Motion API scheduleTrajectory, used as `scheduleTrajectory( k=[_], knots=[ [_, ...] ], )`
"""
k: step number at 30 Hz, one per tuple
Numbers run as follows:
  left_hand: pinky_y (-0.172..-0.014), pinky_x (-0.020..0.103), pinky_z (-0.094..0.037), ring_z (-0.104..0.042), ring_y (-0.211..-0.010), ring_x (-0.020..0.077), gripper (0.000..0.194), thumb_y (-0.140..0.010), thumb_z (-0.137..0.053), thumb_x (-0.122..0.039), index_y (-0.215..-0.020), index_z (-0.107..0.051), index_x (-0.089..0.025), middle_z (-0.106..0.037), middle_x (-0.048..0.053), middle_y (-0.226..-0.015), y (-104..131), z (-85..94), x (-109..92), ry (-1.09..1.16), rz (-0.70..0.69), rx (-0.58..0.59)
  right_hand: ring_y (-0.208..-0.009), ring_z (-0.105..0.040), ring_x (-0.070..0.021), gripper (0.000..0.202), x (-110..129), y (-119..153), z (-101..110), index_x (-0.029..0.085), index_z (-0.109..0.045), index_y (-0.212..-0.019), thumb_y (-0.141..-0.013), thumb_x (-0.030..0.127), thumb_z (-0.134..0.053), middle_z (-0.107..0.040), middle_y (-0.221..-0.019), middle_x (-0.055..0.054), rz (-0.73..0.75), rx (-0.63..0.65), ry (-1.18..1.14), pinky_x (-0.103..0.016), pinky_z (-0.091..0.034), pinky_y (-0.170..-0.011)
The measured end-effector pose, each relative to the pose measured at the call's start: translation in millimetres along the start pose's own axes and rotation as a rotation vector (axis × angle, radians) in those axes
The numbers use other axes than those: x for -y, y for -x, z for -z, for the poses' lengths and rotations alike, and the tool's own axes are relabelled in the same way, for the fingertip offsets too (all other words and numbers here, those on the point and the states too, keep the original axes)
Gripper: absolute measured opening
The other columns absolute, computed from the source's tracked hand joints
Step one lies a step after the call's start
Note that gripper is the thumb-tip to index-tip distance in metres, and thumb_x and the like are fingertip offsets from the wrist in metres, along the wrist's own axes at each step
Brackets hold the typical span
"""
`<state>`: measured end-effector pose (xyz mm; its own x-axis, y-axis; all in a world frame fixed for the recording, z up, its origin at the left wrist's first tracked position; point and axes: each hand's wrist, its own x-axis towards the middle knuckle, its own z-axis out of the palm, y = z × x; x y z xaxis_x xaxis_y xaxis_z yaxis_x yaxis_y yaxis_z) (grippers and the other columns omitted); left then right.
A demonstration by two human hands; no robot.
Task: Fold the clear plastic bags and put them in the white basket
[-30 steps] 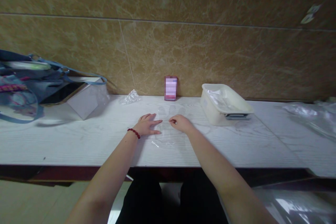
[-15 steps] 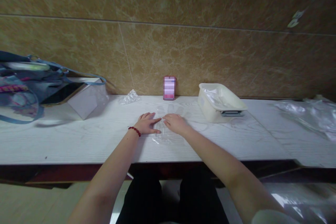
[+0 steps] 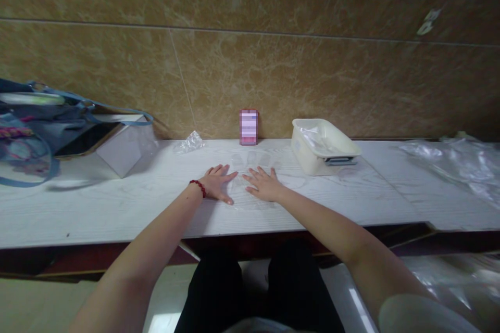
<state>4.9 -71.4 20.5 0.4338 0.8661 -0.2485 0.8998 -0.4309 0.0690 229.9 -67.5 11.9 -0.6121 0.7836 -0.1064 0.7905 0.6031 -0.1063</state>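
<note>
On the white wood-grain table lies a thin clear plastic sheet or bag, hard to make out against the surface. My left hand, below a red bead bracelet, presses flat on its left part with fingers spread. Flat on its right part rests my right hand, fingers also spread. The hands are a little apart, thumbs pointing inward. Beyond them a phone with a lit screen stands upright against the wall.
A cream plastic box holding clear plastic is behind my right hand. Crumpled clear plastic lies back left. Farther left are a white box and a blue bag. More clear plastic covers the far right.
My right hand has flattened and its fingers have spread over the plastic. My left hand stays flat, its thumb slightly lower. The view has shifted slightly.
</note>
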Motion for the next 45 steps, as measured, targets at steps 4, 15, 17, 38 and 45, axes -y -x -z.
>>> scheduleTrajectory(
  k=[4,15,17,38,45],
  knots=[
    [-0.096,0.051,-0.01,-0.002,-0.125,0.036,0.109,-0.042,-0.056,-0.069,-0.133,-0.012,-0.029,-0.002,0.012,-0.141,-1,0.9,2,0.008,-0.01,0.017,-0.126,-0.007,-0.0289,0.054,-2,1,2,0.04,-0.016,-0.129,-0.079,0.058,-0.023,-0.015,-0.14,0.001,0.041,-0.045,-0.038,-0.062,-0.001,-0.091],
    [-0.089,0.03,-0.032,-0.046,-0.105,0.0213,0.059,-0.074,-0.04,-0.051,-0.12,-0.044,-0.016,-0.052,0.011,-0.115,-24,40.5,-23,0.049,-0.074,-0.248,-0.101,-0.049,-0.0169,0.034,-84,-14,22,0.014,-0.051,-0.11,-0.082,0.027,-0.037,-0.052,-0.108,-0.012,-0.481,-0.301,-0.178,-0.026,-0.036,-0.085],
    [-0.082,0.028,-0.037,-0.053,-0.093,0.0196,0.047,-0.076,-0.04,-0.043,-0.112,-0.052,-0.016,-0.058,0.01,-0.103,-33,43.4,-34,0.071,-0.073,-0.237,-0.099,-0.05,-0.0216,0.037,-88,-13,25,0.011,-0.053,-0.107,-0.081,0.032,-0.038,-0.052,-0.106,-0.017,-0.535,-0.216,-0.105,-0.03,-0.038,-0.081],
    [-0.056,0.022,-0.045,-0.06,-0.064,0.0123,0.029,-0.075,-0.042,-0.024,-0.101,-0.048,-0.012,-0.063,0.011,-0.089,-117,36.1,-98,0.975,0.335,-0.074,-0.063,-0.053,-0.0102,0.018,-83,-6,12,0.025,-0.048,-0.092,-0.082,0.033,-0.035,-0.059,-0.068,0.003,-0.462,-0.464,-0.393,-0.018,-0.034,-0.056],
    [-0.057,0.023,-0.046,-0.061,-0.068,0.0134,0.032,-0.079,-0.037,-0.037,-0.101,-0.044,-0.015,-0.06,0.014,-0.097,-118,47.6,-102,1.145,0.351,0.007,-0.068,-0.056,-0.0098,0.04,-76,-8,9,0.025,-0.035,-0.109,-0.073,0.025,-0.052,-0.061,-0.072,0.004,-0.371,-0.484,-0.646,-0.019,-0.04,-0.062]
  ],
)
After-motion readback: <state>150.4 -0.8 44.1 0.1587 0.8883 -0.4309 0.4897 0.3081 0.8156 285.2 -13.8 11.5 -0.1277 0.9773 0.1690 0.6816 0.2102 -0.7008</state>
